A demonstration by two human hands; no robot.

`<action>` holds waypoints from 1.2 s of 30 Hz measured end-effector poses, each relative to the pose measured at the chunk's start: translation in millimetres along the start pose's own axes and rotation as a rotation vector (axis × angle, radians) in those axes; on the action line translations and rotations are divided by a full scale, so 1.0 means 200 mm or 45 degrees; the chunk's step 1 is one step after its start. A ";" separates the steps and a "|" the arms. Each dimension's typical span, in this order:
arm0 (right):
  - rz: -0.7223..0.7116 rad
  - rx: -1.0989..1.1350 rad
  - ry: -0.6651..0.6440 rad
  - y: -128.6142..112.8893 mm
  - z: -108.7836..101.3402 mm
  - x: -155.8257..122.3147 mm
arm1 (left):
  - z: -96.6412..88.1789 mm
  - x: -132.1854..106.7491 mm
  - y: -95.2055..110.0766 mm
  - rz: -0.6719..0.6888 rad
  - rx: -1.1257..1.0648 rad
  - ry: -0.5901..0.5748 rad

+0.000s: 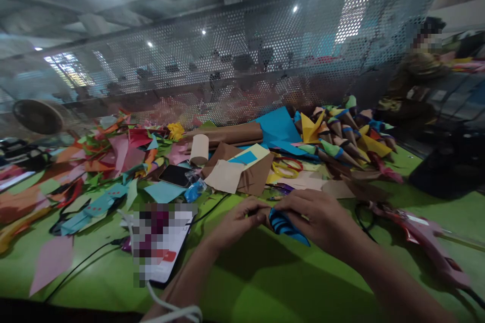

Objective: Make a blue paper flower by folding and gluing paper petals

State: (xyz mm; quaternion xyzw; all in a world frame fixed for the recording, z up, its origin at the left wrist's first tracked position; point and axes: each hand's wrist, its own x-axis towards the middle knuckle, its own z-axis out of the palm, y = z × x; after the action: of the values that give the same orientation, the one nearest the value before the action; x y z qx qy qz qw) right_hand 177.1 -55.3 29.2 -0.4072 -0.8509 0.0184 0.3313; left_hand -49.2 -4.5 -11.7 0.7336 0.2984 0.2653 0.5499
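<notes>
Near the table's front, both hands are closed around a small blue paper piece (288, 229) with dark curved bands and a pointed lower end. My left hand (240, 222) pinches at its left end; the fingertips partly hide what they grip. My right hand (320, 219) covers the piece from above and the right, fingers bent over it. Just beyond the hands lie scissors with yellow handles (285, 170) and brown paper (257, 174). A pink glue gun (428, 242) rests on the table to the right of my right hand.
A tablet or phone with a lit screen (170, 255) lies left of my left forearm, with cables around it. Colored paper scraps (117, 151) heap at the left. Several paper cones (341, 136) are piled at the back right. A perforated metal screen (227, 70) stands behind; a person (420, 70) is beyond, at right.
</notes>
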 end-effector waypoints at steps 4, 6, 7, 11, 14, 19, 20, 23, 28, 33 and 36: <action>0.023 0.057 -0.031 0.01 0.00 0.00 | 0.01 0.00 -0.02 -0.008 -0.009 0.016; 0.015 0.097 -0.013 0.01 0.00 0.00 | 0.01 0.00 -0.01 -0.022 -0.002 0.022; 0.004 0.110 0.003 0.01 0.00 0.00 | 0.00 0.00 -0.01 -0.025 0.010 0.020; -0.044 0.082 0.058 0.00 0.01 0.00 | 0.00 0.00 0.02 0.001 0.043 0.008; -0.040 0.019 0.051 -0.01 0.02 0.00 | 0.00 0.00 0.03 0.001 0.048 0.018; 0.010 -0.049 0.048 -0.02 0.03 0.00 | 0.00 0.00 0.02 0.026 0.082 0.040; 0.032 -0.042 0.037 -0.02 0.03 0.00 | 0.01 0.00 0.02 0.031 0.093 0.042; 0.109 0.037 0.002 -0.02 0.03 0.00 | 0.01 0.00 0.01 0.045 0.132 0.034; 0.201 0.259 -0.004 -0.02 0.02 0.01 | 0.00 0.00 0.01 0.038 0.147 0.010; 0.270 0.296 0.018 -0.01 0.02 0.01 | 0.00 0.00 0.02 0.023 0.162 0.001; 0.289 0.288 0.001 -0.01 0.03 0.01 | 0.00 0.00 0.02 0.029 0.164 -0.003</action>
State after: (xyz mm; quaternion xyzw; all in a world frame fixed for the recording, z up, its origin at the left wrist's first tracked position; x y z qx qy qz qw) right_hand 170.9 -54.3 27.4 -0.4609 -0.7918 0.1515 0.3712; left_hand -49.1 -5.7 -7.4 0.7711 0.3059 0.2510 0.4988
